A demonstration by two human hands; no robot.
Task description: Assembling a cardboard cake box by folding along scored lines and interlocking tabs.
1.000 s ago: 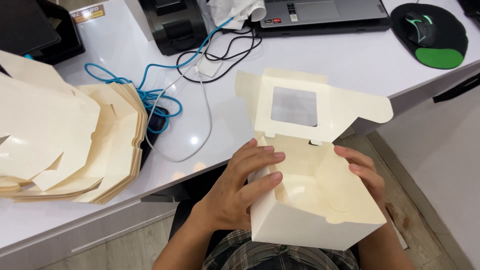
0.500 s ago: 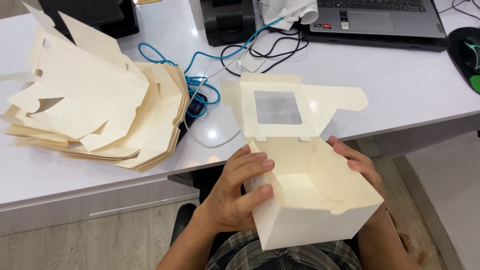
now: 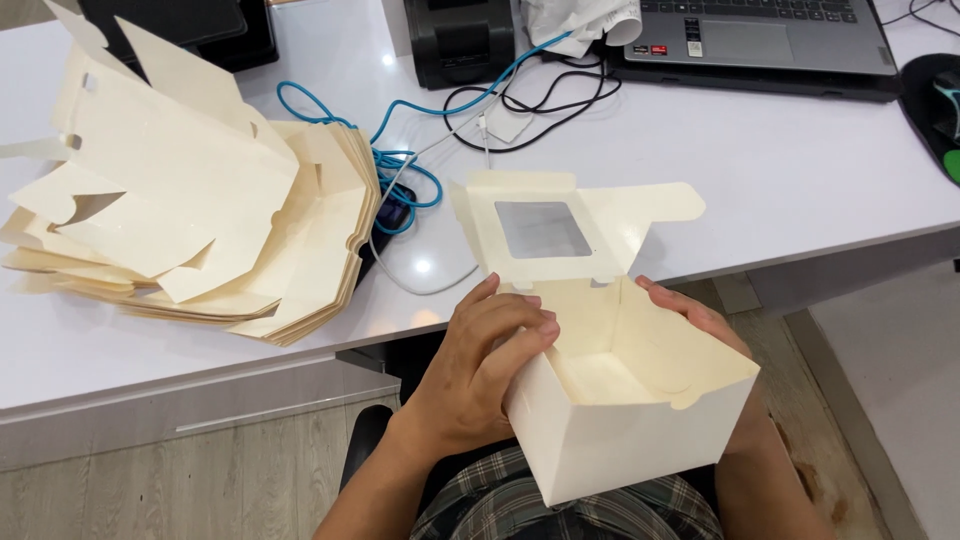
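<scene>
**Both hands on the open cake box, held over the lap**

Head view: the left hand (image 3: 478,375) wraps the near-left wall of a cream paperboard cake box (image 3: 630,430), fingers curled over the rim and pressing into the corner. The right hand (image 3: 700,325) cups the far-right wall, mostly hidden behind the board, fingertips showing along the top edge. So both hands are closed on the box, which sits above the person's checked-cloth lap, just off the tabletop's (image 3: 780,170) near edge.

The box's windowed lid (image 3: 545,232) stands up beyond the hands, side flaps spread, clear film panel in the middle.

To the left of the left hand, a fanned stack of flat box blanks (image 3: 190,230) lies on the tabletop. Beyond the lid, a blue cable (image 3: 400,160) tangles with black leads, a small black printer (image 3: 462,40) behind them, a laptop (image 3: 760,35) further right.

Risk from here, as I read it: the left fingers bear on thin board, so a hard squeeze could crease the wall or pop the corner lock. With no surface underneath, a loosened grip would let the box drop.
</scene>
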